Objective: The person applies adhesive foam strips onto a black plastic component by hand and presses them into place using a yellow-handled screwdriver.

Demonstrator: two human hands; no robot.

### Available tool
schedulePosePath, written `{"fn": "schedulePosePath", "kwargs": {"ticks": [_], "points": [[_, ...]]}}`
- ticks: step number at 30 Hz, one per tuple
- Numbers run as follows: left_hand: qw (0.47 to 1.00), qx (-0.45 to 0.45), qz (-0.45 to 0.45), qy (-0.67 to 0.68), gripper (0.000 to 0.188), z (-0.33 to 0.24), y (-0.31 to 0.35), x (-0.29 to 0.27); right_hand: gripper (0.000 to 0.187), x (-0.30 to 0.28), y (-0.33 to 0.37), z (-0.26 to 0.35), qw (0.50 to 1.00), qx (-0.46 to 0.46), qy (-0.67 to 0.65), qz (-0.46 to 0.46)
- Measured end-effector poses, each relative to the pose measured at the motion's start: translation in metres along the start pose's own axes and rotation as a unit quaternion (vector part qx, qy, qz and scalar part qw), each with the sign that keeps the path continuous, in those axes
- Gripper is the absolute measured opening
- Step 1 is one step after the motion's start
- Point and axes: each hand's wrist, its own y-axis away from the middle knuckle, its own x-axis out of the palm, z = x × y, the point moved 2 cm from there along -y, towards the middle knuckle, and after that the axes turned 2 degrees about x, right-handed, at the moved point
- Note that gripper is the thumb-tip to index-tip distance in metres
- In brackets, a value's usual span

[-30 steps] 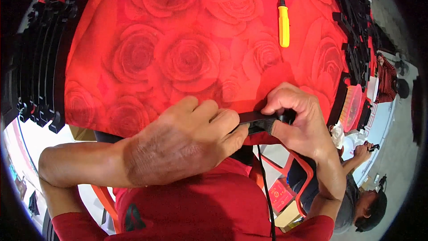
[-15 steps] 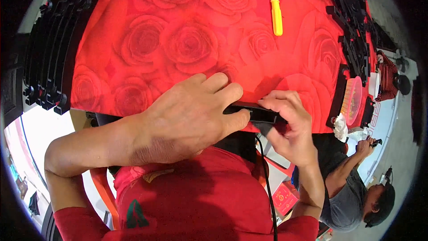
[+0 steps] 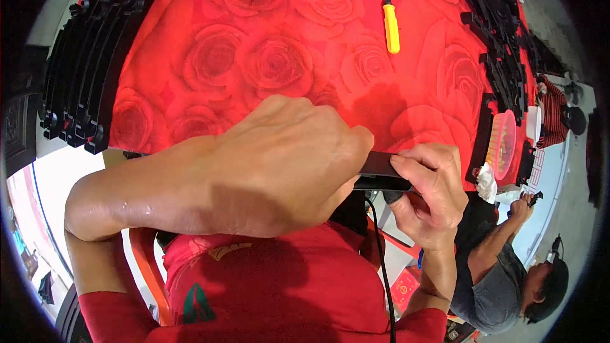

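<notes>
My left hand [image 3: 267, 165] and my right hand [image 3: 429, 194] both grip a small flat black plastic part [image 3: 380, 170] close to my chest, just below the near edge of the table. The left hand's fingers curl over the part's left end and hide most of it. My right thumb and fingers pinch its right end. A thin black cable [image 3: 380, 260] hangs down from under the part across my red shirt.
The table wears a red cloth with a rose pattern [image 3: 286, 63]. A yellow-handled screwdriver [image 3: 389, 22] lies at the far side. Stacks of long black plastic parts stand at the left [image 3: 86, 70] and right [image 3: 502, 38]. Another person [image 3: 508, 267] sits at the lower right.
Both hands have stayed on the black part while the view moved closer. My left hand has slid further over the part and now covers more of it.
</notes>
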Motion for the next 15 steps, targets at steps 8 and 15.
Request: {"fn": "schedulePosePath", "kwargs": {"ticks": [8,15], "points": [[0.999,0.030,-0.041,0.016,0.018,0.000,-0.008,0.008,0.043,0.003,0.005,0.000,0.999,-0.008,0.006,-0.043],[0.997,0.021,-0.069,-0.024,0.019,0.007,-0.012,0.005,0.045,0.010,-0.001,-0.011,0.999,-0.007,-0.005,-0.032]]}}
